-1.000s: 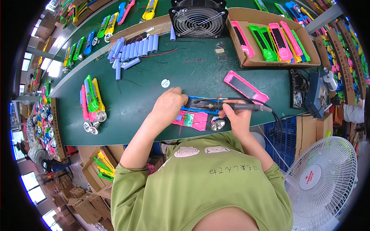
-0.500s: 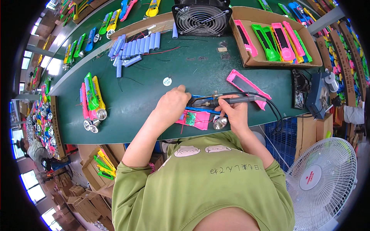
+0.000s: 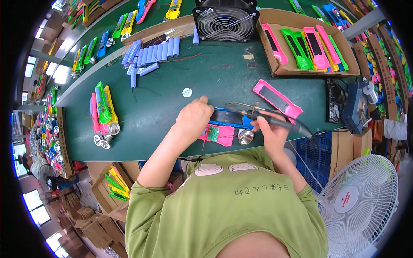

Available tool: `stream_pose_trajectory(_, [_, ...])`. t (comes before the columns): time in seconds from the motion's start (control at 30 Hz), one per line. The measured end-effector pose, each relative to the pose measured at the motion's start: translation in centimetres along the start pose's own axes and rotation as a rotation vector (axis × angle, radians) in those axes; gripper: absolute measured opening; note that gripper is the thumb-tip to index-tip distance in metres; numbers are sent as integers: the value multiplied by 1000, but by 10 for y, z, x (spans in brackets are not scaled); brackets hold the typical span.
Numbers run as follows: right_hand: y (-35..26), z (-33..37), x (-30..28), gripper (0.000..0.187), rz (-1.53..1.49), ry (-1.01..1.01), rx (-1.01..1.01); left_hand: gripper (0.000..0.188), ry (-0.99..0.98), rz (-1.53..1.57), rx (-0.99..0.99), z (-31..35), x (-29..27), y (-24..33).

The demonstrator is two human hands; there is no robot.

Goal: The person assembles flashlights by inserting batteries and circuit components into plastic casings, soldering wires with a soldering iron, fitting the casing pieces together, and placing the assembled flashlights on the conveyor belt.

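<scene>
My right hand [image 3: 275, 132] grips a soldering iron [image 3: 294, 126] with a thin metal solder-feed tube along it. The iron's front end points left, over the right end of a blue lamp housing [image 3: 246, 124] with a dark panel inside. Closed fingers of my left hand [image 3: 192, 119] are at the housing's left end; what they pinch there is hidden. Just nearer to me lie a pink housing [image 3: 224, 136] with a green circuit board [image 3: 212, 133] and red wires, and a round silver reflector [image 3: 245, 137]. Another pink housing [image 3: 278, 100] rests beyond my right hand.
Blue cylindrical batteries [image 3: 157, 52] with wires lie at the back left, near a black fan [image 3: 226, 25]. A cardboard tray [image 3: 309, 72] of coloured housings stands back right. Assembled lamps [image 3: 103, 109] sit at left. A blue soldering station [image 3: 356, 105] is at the right edge.
My right hand and the soldering iron have moved right and tilted, uncovering the dark panel in the blue housing. My left hand has barely moved.
</scene>
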State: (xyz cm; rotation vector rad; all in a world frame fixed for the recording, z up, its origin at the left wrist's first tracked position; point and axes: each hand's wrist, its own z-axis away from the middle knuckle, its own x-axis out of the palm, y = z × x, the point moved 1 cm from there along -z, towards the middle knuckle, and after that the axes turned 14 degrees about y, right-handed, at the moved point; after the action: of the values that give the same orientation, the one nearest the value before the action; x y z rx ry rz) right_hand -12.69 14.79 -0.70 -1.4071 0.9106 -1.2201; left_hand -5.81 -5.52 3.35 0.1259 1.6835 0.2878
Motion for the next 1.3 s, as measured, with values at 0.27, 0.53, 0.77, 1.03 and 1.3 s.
stream_pose_trajectory(0.27, [-16, 4, -27, 32, 590, -123, -553, 11, 38, 15, 2, 3, -1, 0])
stream_pose_trajectory(0.53, [-5, -6, -28, 47, 573, -178, -594, 9, 43, -13, 22, 3, -2, -1])
stream_pose_trajectory(0.77, [0, -8, -32, 51, 595, -207, -602, 11, 129, 99, 291, 5, -32, 21])
stream_pose_trajectory(1.03, [5, -10, -28, 51, 486, -240, -533, 15, 219, 429, 267, 24, 8, 20])
stream_pose_trajectory(1.3, [4, -15, -6, 47, 479, -331, -480, 14, 488, 277, 68, 20, 29, 35])
